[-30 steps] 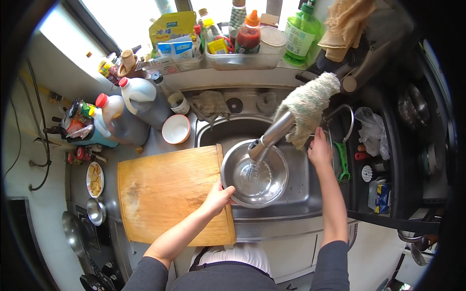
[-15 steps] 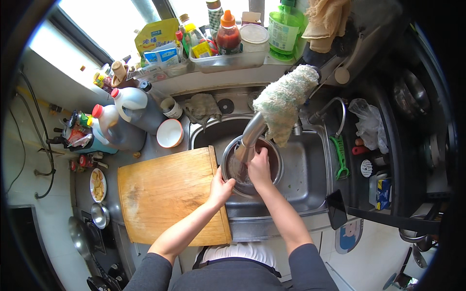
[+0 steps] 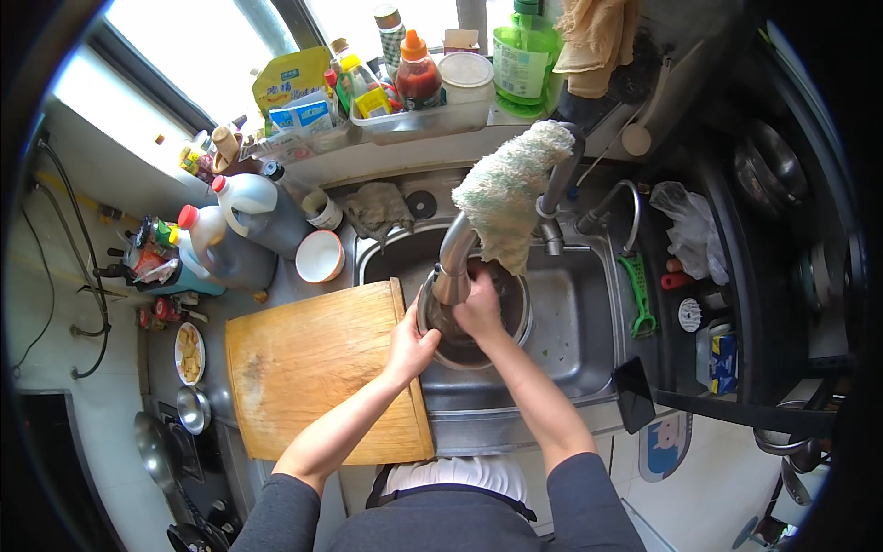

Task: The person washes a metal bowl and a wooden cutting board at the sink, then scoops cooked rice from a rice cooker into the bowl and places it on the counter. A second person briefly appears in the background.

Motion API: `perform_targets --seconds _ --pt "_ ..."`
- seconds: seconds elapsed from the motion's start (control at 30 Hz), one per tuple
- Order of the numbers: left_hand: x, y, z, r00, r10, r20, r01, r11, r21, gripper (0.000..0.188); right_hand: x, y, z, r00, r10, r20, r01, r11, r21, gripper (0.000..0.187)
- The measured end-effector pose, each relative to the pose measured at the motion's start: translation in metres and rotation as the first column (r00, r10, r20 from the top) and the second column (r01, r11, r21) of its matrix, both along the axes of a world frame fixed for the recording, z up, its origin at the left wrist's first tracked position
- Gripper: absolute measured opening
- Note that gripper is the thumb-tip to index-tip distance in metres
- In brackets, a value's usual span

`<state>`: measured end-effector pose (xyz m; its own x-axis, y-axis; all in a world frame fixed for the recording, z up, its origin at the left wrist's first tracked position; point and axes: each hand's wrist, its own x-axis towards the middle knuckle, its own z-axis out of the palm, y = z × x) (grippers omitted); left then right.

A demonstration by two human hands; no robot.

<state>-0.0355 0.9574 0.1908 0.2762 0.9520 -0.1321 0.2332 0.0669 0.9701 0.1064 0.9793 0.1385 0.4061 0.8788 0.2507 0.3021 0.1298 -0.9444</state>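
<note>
A round metal bowl (image 3: 521,333) sits in the left part of the steel sink (image 3: 572,304), below the tap spout (image 3: 452,281). My left hand (image 3: 412,345) grips the bowl's left rim, thumb toward me and fingers against the wall. Inside the bowl is my right hand (image 3: 479,311), just right of the spout. Its fingers are partly hidden and blurred, so what they touch cannot be made out. The bowl's contents look dark and unclear. A pale shaggy cloth (image 3: 513,189) is draped over the upper part of the tap.
A wooden cutting board (image 3: 317,377) lies left of the sink, overlapping its edge. Behind it stand a white-and-orange bowl (image 3: 320,257) and large jugs (image 3: 258,210). Right of the sink are a green peeler (image 3: 637,294) and a phone (image 3: 634,396) at the counter's edge.
My right hand has shifted slightly within the bowl, toward its far side. My left hand keeps its hold on the rim. The whole view has moved a little.
</note>
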Motion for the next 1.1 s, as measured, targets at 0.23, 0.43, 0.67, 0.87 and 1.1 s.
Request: perform_targets --seconds 0.23,0.43,0.67,0.87,1.1 --pt "0.001 0.024 0.008 0.976 -0.072 -0.206 0.109 0.979 0.171 0.063 -0.012 -0.051 0.009 0.855 0.496 0.149 -0.48 0.867 -0.131 0.029" --pt "0.009 0.036 0.04 0.868 -0.123 -0.481 0.211 0.968 0.133 0.058 0.027 -0.085 0.015 0.642 0.502 0.58 -0.393 0.865 -0.312 0.049" --pt "0.014 0.06 0.035 0.815 -0.151 -0.559 0.289 0.942 0.167 0.034 0.006 -0.082 0.024 0.64 0.598 0.483 -0.617 0.774 -0.14 0.056" --pt "0.013 0.053 0.027 0.845 -0.015 -0.535 0.115 0.981 0.155 0.042 0.037 -0.084 0.005 0.543 0.377 0.75 -0.526 0.849 -0.046 0.009" --pt "0.01 0.025 -0.012 0.923 -0.042 -0.382 0.005 0.995 -0.098 0.06 -0.005 -0.092 0.004 0.839 0.417 0.351 -0.434 0.9 -0.032 0.022"
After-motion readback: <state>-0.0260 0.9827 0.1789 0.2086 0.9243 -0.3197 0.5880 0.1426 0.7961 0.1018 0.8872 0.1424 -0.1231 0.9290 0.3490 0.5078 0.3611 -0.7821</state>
